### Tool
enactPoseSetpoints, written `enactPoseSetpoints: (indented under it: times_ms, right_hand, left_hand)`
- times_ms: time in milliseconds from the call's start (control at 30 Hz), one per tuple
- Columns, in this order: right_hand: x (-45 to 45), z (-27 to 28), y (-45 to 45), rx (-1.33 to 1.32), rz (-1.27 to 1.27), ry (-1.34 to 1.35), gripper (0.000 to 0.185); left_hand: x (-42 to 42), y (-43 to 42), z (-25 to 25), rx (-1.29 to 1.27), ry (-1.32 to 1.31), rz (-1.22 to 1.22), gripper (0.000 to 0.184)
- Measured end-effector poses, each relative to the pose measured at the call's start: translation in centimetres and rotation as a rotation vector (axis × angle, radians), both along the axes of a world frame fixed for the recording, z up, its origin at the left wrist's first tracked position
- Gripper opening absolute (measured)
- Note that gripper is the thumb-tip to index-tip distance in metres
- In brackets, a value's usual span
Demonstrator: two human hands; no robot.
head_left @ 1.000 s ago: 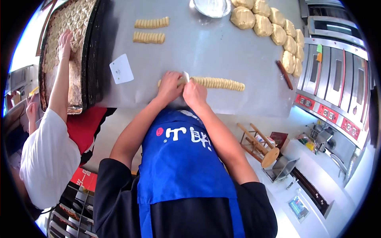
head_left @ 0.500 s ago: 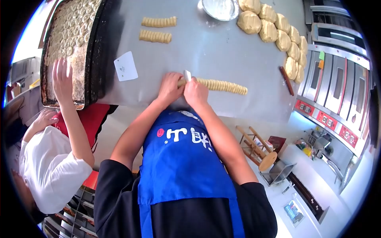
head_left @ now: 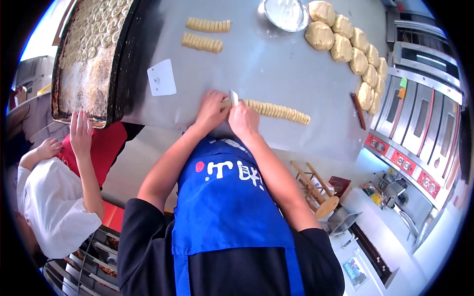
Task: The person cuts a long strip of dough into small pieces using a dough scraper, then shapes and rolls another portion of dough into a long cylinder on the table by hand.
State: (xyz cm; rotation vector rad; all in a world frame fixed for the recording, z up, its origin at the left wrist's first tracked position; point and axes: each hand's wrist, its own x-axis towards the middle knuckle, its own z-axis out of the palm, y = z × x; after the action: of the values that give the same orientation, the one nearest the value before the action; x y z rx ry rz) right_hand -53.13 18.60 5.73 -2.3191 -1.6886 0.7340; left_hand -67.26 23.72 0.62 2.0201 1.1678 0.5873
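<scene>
A long dough roll (head_left: 279, 112) lies across the metal table, its right part sliced into many thin pieces still lined up. My left hand (head_left: 212, 111) is closed over the uncut left end. Pinched in my right hand (head_left: 244, 118) is a small white-looking dough cutter (head_left: 234, 97), its blade standing upright against the roll beside my left fingers. Farther back lie two shorter sliced dough rolls, one (head_left: 208, 25) behind the other (head_left: 202, 43). To the left, a flat white scraper (head_left: 162, 78) rests on the table.
Dough lumps (head_left: 341, 48) sit at the back right near a metal bowl (head_left: 286, 14) of white powder. A brown stick (head_left: 358, 111) lies at the right edge. At left, a co-worker's hand (head_left: 80, 133) is by a dark baking tray (head_left: 89, 101) of dough pieces.
The co-worker's hand has drawn back from the tray's inside to its near edge. The view has shifted slightly; my hands stay at the same part of the roll.
</scene>
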Motion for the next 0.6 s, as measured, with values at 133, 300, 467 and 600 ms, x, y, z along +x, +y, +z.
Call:
enactPoseSetpoints:
  times_ms: [133,300,467,600]
  right_hand:
    - [1.4,1.9,-0.6,0.106,-0.008,0.098,0.026]
    - [-0.6,1.1,0.4,-0.044,0.135,0.026,0.022]
    - [-1.5,-0.8,-0.1,0.085,0.046,-0.001,0.022]
    - [-0.8,1.0,-0.4,0.201,-0.006,0.072,0.025]
  left_hand:
    - [-0.9,0.0,-0.3,-0.017,0.04,-0.019,0.021]
    - [-0.7,0.0,-0.3,-0.04,0.058,-0.017,0.021]
    - [-1.2,-0.2,-0.2,-0.042,0.038,0.003,0.021]
    - [-1.8,-0.4,-0.1,0.022,0.027,0.121,0.023]
